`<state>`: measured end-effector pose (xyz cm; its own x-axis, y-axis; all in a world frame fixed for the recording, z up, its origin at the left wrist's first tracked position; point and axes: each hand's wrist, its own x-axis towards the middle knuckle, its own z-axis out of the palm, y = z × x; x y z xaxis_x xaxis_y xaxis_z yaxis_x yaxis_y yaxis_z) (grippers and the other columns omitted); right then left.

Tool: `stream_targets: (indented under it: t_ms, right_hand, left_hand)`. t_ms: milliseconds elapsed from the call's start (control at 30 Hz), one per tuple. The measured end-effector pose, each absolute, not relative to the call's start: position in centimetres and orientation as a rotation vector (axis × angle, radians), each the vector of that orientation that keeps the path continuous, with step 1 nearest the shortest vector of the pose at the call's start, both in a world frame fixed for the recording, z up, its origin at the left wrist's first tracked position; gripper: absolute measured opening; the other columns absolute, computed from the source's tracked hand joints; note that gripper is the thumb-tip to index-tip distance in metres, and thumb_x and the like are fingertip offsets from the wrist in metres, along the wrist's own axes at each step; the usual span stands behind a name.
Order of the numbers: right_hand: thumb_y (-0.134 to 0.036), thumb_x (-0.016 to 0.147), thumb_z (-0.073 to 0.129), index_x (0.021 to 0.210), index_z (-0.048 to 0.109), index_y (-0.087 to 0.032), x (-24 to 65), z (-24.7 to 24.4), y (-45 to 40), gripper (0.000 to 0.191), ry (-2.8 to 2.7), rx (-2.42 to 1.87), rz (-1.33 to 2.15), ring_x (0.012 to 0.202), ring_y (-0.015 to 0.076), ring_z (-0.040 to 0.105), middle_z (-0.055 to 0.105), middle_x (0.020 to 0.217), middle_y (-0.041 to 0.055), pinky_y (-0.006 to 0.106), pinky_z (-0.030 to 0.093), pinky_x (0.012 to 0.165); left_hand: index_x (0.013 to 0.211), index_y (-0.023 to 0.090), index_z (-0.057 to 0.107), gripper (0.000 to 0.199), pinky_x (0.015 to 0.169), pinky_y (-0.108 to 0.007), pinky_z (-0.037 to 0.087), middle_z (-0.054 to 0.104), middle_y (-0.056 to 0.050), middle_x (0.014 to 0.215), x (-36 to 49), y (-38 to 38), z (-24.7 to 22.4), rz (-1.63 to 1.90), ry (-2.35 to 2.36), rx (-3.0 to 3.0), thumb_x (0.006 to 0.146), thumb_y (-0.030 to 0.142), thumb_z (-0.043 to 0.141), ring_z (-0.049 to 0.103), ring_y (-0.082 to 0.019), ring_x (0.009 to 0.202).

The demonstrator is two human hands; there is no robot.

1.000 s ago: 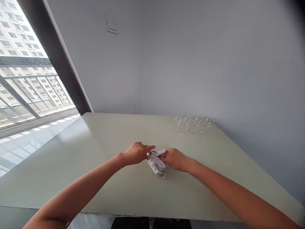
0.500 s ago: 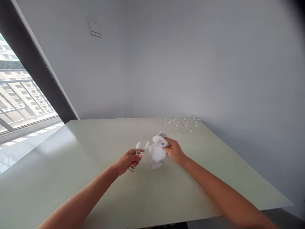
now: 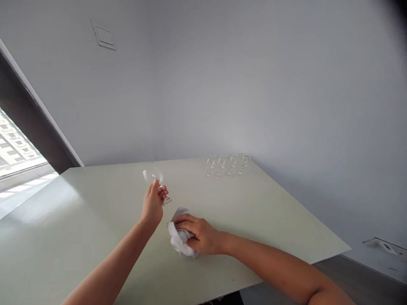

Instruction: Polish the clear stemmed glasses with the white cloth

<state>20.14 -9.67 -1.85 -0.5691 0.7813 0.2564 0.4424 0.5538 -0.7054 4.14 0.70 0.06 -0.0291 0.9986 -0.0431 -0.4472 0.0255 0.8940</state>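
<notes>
Held above the left-centre of the pale green table [image 3: 104,237] is a clear stemmed glass [image 3: 153,174], its bowl up and to the left and its foot down to the right. My left hand [image 3: 154,202] is closed around its stem. A crumpled white cloth [image 3: 182,243] is bunched under and in front of my right hand [image 3: 202,234], whose fingers are curled over it near the front of the table. The cloth and the glass are apart.
Several clear stemmed glasses [image 3: 221,163] stand grouped at the table's back right, close to the wall [image 3: 254,84]. A window [image 3: 19,144] is at the far left. The table's front edge runs below my right forearm.
My left hand has raised and tilted the glass, its bowl now leaning left. My right hand has moved down and left with the cloth, away from the glass. The view has shifted right.
</notes>
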Motion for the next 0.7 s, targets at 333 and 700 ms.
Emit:
stream_targets:
  t_ms: [333, 700]
  right_hand:
    - [-0.045, 0.083, 0.049, 0.105, 0.058, -0.024, 22.6, 1.5, -6.9, 0.032, -1.913, -1.528, 0.349, 0.070, 0.0111, 0.055, 0.055, 0.087, 0.0010, 0.024, 0.041, 0.066]
    - [-0.042, 0.076, 0.046, 0.058, 0.053, -0.019, 28.9, -2.1, -3.3, 0.030, -1.395, -1.679, 0.351, 0.067, 0.0147, 0.053, 0.057, 0.064, -0.0001, 0.023, 0.040, 0.064]
  left_hand:
    - [0.115, 0.024, 0.044, 0.046, 0.073, -0.030, 0.044, 0.059, -0.008, 0.104, 7.8, -2.7, 0.4, 1.308, 0.831, 1.128, 0.075, 0.044, 0.056, 0.054, -0.021, 0.101]
    - [0.134, 0.031, 0.027, 0.063, 0.100, -0.045, 0.032, 0.033, -0.004, 0.139, 10.1, -5.4, -2.6, 0.908, 0.995, 2.075, 0.077, 0.029, 0.053, 0.031, -0.025, 0.127]
